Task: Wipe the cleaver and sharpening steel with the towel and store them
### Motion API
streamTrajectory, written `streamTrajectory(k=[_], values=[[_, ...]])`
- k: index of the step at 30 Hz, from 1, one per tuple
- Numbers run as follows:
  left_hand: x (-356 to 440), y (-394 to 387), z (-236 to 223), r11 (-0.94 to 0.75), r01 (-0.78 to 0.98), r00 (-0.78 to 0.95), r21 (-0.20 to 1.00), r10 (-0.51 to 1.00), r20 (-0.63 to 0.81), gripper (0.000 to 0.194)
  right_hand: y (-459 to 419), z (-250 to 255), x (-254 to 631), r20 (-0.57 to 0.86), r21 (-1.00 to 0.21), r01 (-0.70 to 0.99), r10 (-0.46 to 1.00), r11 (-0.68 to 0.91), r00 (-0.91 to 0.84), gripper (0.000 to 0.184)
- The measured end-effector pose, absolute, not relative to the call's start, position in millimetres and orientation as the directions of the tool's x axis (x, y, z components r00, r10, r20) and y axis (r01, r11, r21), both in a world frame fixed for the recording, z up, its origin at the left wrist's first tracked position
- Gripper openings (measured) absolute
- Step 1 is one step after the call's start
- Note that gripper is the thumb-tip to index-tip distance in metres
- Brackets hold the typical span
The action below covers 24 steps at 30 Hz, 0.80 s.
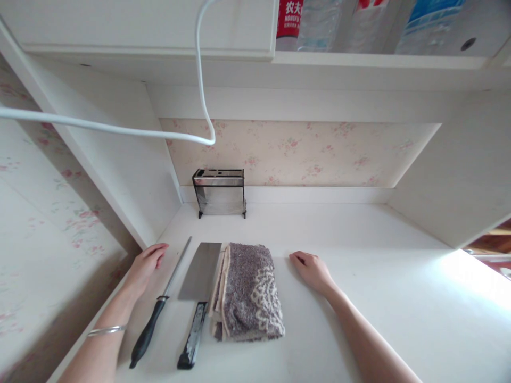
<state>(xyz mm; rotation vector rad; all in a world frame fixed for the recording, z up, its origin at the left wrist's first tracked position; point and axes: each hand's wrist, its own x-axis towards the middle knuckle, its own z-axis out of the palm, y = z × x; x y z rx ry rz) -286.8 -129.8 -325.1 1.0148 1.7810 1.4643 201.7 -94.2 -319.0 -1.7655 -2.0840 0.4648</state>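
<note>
My left hand (150,260) rests at the left edge of the white counter, its fingers loosely curled together with nothing in them. Nearest to it lies a sharpening steel (151,331) with a black handle and thin metal rod. Beside that is a cleaver (202,271), its broad grey blade pointing away from me and its worn black handle toward me. A folded grey-brown towel (249,292) with a cream pattern lies against the cleaver's right side. To the right of the towel, my right hand (310,270) sits on the counter, closed in a loose fist and holding nothing visible.
A knife block (220,192) with clear sides and a slotted top stands at the back left. A white cable (159,133) hangs across the upper left. Water bottles (319,24) fill the shelf overhead. White panels (451,159) close both sides.
</note>
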Motion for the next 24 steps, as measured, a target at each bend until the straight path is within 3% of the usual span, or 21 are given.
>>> streamTrajectory(k=[24], values=[[-288.7,-129.2,-327.1,0.113,0.187,-0.509,0.976,0.861,-0.002,0.039,-93.0,-322.0,202.7,0.086,-0.489,0.854,0.984,0.180,-0.158,0.036]])
